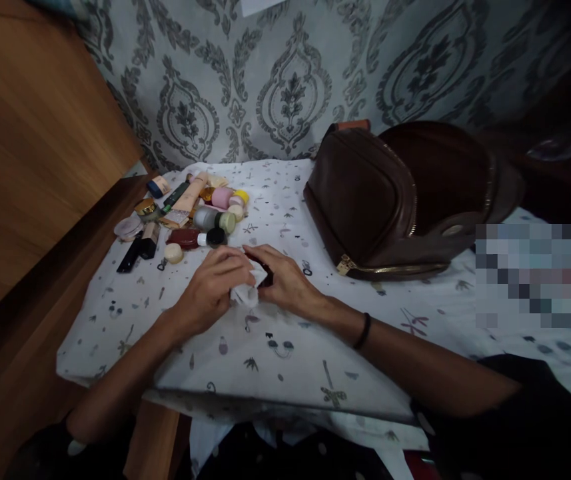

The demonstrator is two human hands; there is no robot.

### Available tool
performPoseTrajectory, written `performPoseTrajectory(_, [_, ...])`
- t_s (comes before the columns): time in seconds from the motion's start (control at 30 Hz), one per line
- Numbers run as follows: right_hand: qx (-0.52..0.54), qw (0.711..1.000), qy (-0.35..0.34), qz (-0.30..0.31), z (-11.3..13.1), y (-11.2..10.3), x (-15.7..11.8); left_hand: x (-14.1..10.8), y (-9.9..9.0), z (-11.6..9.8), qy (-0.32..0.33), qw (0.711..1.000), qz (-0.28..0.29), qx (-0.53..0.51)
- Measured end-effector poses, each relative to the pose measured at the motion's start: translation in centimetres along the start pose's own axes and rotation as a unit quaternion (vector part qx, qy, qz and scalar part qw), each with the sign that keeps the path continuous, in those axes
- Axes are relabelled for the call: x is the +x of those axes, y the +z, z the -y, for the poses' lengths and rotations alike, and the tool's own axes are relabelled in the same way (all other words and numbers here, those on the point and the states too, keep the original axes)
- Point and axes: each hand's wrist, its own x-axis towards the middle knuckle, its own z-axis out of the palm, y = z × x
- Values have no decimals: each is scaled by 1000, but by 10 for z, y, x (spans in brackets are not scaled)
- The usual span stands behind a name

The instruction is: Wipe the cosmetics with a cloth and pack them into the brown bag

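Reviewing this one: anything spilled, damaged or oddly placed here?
No spill or damage shows. Mildly untidy at left: the red-brown bottle and peach tube lie on their sides among jumbled cosmetics. The brown bag appears unzipped.

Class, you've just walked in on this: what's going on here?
A person's left hand holds a crumpled white tissue or cloth close against a small dark object in the right hand, mostly hidden by the fingers. Assorted bottles, tubes and jars lie beyond the left hand; a brown bag sits to the right.
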Motion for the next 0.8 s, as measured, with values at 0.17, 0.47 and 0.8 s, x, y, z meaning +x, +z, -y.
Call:
performPoseTrajectory(0.17, [-3, 1000, -21, -7, 0, 0, 1, 0, 2, 4, -12, 999, -33, 17])
performPoseTrajectory(0.47, [-24, 1000, 9, -16, -3, -1, 2, -15, 11, 26, -309, 944, -51, -105])
performPoseTrajectory(0.8, [-51, 996, 55, -44, 1, 1, 1, -28, 16, -6, -421, 867, -91, -253])
